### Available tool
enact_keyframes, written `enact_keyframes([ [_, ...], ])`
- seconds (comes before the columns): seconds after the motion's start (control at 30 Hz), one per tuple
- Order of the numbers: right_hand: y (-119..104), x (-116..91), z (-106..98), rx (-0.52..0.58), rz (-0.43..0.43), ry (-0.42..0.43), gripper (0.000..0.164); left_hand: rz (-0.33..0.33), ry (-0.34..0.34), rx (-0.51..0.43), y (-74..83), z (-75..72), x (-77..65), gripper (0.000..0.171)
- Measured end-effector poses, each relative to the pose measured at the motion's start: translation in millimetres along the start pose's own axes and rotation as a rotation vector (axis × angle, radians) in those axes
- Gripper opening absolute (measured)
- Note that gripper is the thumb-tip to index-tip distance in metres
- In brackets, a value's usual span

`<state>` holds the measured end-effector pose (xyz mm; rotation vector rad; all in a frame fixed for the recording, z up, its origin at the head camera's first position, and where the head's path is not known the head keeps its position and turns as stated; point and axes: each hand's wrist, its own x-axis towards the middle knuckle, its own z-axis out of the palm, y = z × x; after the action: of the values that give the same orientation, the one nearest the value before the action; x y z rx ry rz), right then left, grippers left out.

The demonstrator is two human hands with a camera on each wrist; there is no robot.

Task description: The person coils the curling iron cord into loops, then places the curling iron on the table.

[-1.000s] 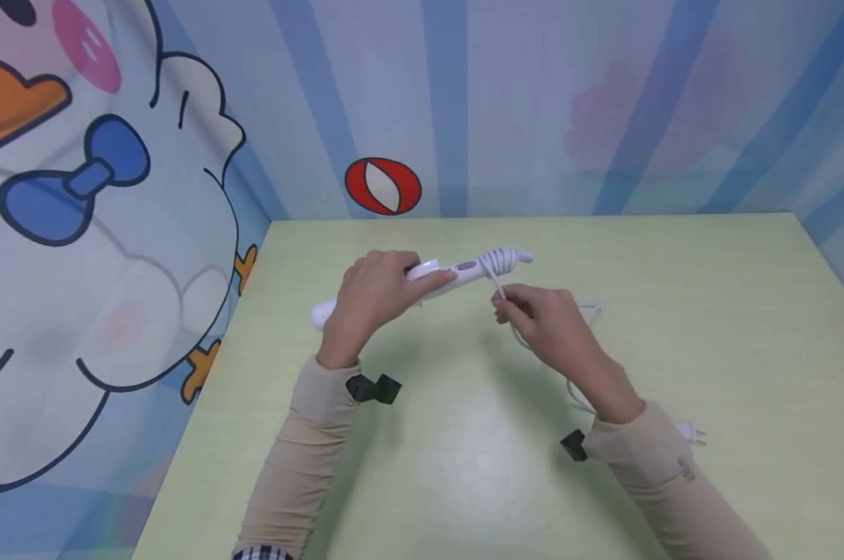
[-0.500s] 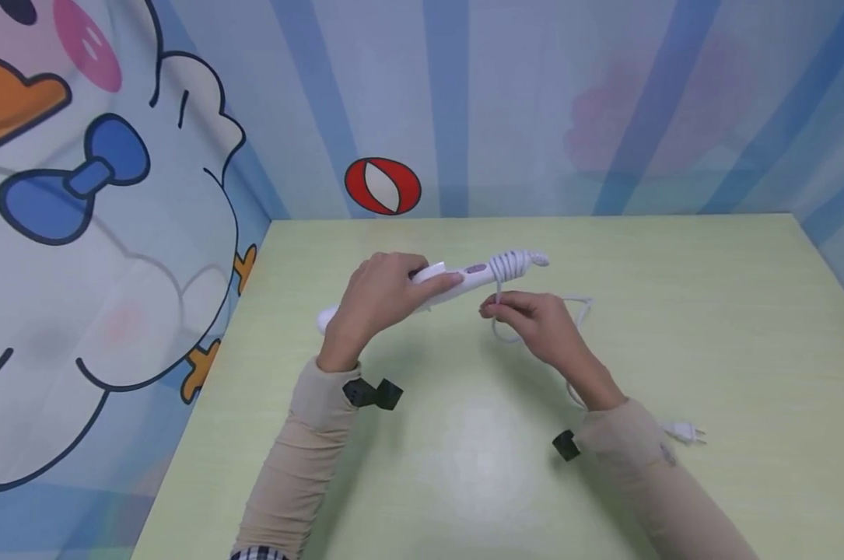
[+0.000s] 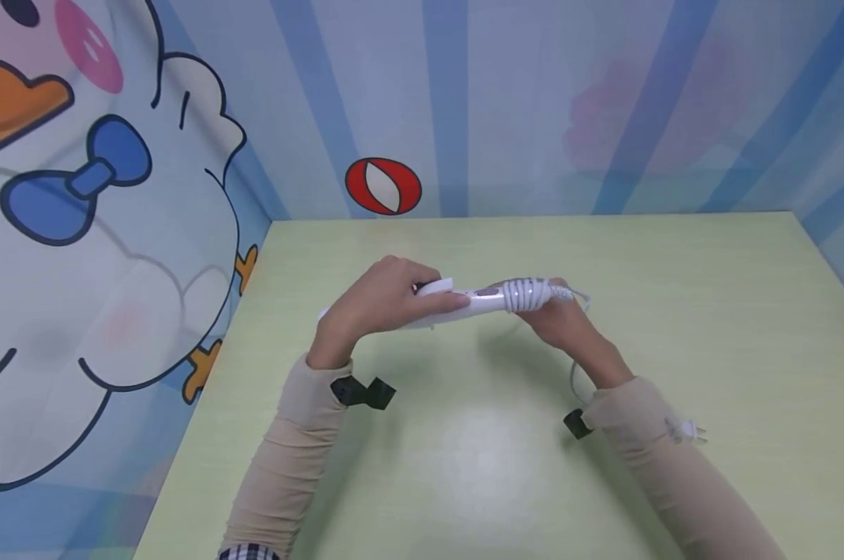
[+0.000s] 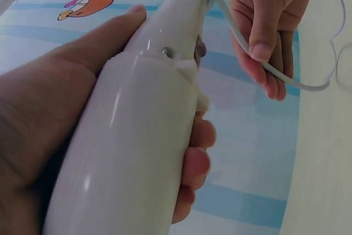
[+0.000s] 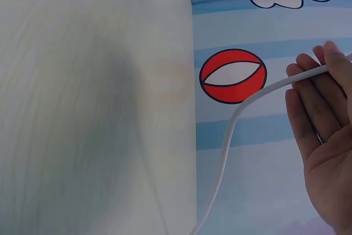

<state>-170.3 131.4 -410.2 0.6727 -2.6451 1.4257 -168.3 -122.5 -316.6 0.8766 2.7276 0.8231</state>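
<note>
A white curling iron (image 3: 492, 300) is held up over the table, nearly level, its handle end pointing right. My left hand (image 3: 383, 299) grips its middle; in the left wrist view the fingers wrap round the white body (image 4: 126, 130). Several turns of white power cord (image 3: 527, 295) circle the handle. Partly behind that wrapped end is my right hand (image 3: 565, 325). The left wrist view shows its thumb pinching the loose cord (image 4: 301, 85) against the fingers. In the right wrist view the cord (image 5: 228, 136) hangs down from the right hand (image 5: 330, 130).
The cord's two-pin plug (image 3: 691, 431) lies on the pale green table (image 3: 464, 482), by the right sleeve. A patterned blue wall (image 3: 520, 117) rises behind the table, and a duck picture (image 3: 148, 233) covers the left side.
My right hand has gone from in front of the handle to behind it, bringing the cord round. The curling iron has tilted more level and its handle end has come lower and right.
</note>
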Motion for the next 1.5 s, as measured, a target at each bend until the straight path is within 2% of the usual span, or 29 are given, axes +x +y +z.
enact_keyframes([
  [0.13, 0, 1, -3, -0.018, -0.246, -0.028, 0.030, 0.019, -0.059, 0.000, 1.6, -1.2, -3.1, 0.035],
  [0.2, 0, 1, -4, -0.015, -0.297, -0.046, 0.033, 0.013, -0.090, 0.015, 3.4, -1.8, -4.6, 0.035],
  [0.27, 1, 2, -6, 0.007, -0.303, -0.076, 0.033, 0.010, -0.119, 0.033, 5.2, -2.1, -5.7, 0.036],
  [0.33, 0, 4, -9, -0.019, -0.316, -0.094, 0.030, 0.014, -0.139, 0.060, 6.3, -1.5, -6.2, 0.038],
  [0.47, -3, 9, -19, -0.157, -0.339, -0.081, 0.024, 0.014, -0.158, 0.110, 8.4, 0.1, -6.1, 0.040],
  [0.67, -13, 14, -32, -0.306, -0.400, -0.052, 0.019, -0.027, -0.200, 0.177, 12.3, 2.3, -4.0, 0.041],
  [0.8, -21, 15, -35, -0.426, -0.418, -0.050, 0.016, -0.059, -0.221, 0.252, 14.0, 7.1, -1.7, 0.043],
  [0.97, -33, 12, -33, -0.529, -0.447, -0.007, 0.013, -0.117, -0.206, 0.306, 10.7, 14.8, 3.2, 0.046],
  [1.07, -37, 10, -29, -0.586, -0.432, 0.014, 0.012, -0.150, -0.190, 0.322, 7.0, 18.5, 6.3, 0.047],
  [1.23, -42, 4, -19, -0.665, -0.324, 0.036, 0.011, -0.179, -0.151, 0.344, -0.8, 24.4, 10.7, 0.047],
  [1.4, -47, 0, -10, -0.678, -0.222, 0.076, 0.008, -0.206, -0.086, 0.350, -9.8, 31.9, 14.6, 0.047],
  [1.5, -51, -2, -6, -0.647, -0.138, 0.090, 0.011, -0.241, -0.032, 0.342, -13.8, 35.4, 16.3, 0.048],
])
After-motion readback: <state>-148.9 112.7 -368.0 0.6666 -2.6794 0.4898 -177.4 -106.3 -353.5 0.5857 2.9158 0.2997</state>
